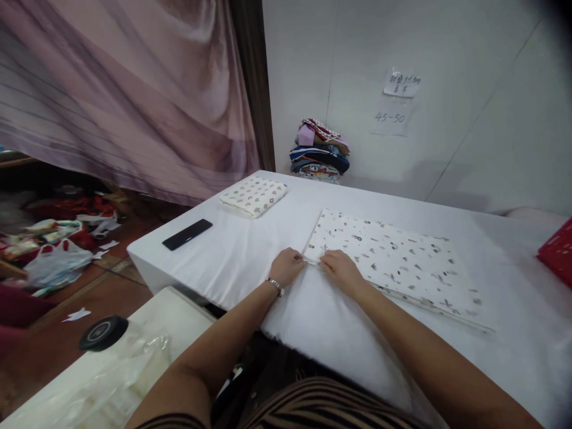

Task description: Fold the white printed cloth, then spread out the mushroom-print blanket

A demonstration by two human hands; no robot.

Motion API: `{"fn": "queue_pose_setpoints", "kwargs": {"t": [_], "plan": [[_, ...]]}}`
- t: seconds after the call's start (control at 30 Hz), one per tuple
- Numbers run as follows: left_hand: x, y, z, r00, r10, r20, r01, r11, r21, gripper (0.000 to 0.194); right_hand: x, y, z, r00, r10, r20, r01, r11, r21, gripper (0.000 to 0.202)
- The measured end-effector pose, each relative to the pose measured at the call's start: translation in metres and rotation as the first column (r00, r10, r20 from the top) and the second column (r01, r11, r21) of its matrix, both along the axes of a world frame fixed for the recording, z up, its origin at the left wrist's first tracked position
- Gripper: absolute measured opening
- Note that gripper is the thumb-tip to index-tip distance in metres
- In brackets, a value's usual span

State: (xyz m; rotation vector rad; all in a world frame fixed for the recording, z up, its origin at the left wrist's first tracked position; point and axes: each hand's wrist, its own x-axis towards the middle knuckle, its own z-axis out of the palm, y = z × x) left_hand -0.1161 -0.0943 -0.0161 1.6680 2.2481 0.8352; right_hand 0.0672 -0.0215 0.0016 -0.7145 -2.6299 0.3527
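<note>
A white cloth with a small grey and brown print point(397, 256) lies folded in a long rectangle on the white-covered table point(250, 256). At its near left corner, my left hand point(286, 267) has its fingers closed on the edge. Just to the right, my right hand point(342, 271) pinches the same near edge, with its fingers bent over the layers. A smaller folded cloth with a dotted print point(254, 195) rests farther back on the left. Near the table's left edge lies a black phone point(187, 234).
Folded fabrics point(320, 152) are stacked behind the table by the wall. A red item point(557, 253) sits at the far right. On the lower left, a pale surface point(179, 316) holds a black round object point(103, 332) and clear plastic point(129, 372). A curtain point(179, 89) hangs behind.
</note>
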Motion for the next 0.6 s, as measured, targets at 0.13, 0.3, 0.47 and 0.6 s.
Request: {"fn": "queue_pose_setpoints", "kwargs": {"t": [0.13,0.3,0.47,0.6], "plan": [[-0.001,0.001,-0.001,1.0,-0.006,0.016,0.006,0.999,0.035,0.012,-0.027,0.003,0.002,0.992,-0.043,0.116,0.044,0.999,-0.005,0.02],[-0.004,0.002,-0.002,0.999,-0.047,0.007,0.047,0.999,0.024,0.011,-0.038,0.005,0.0,0.976,-0.098,0.192,0.103,0.995,-0.014,0.022],[-0.005,0.002,-0.003,0.997,-0.077,-0.016,0.078,0.996,0.04,0.014,-0.038,0.004,-0.002,0.98,-0.116,0.162,0.123,0.992,-0.035,0.028],[-0.004,0.001,-0.002,0.998,-0.056,-0.001,0.056,0.998,0.028,0.014,-0.039,0.0,-0.002,0.98,-0.086,0.178,0.076,0.995,0.066,0.029]]}}
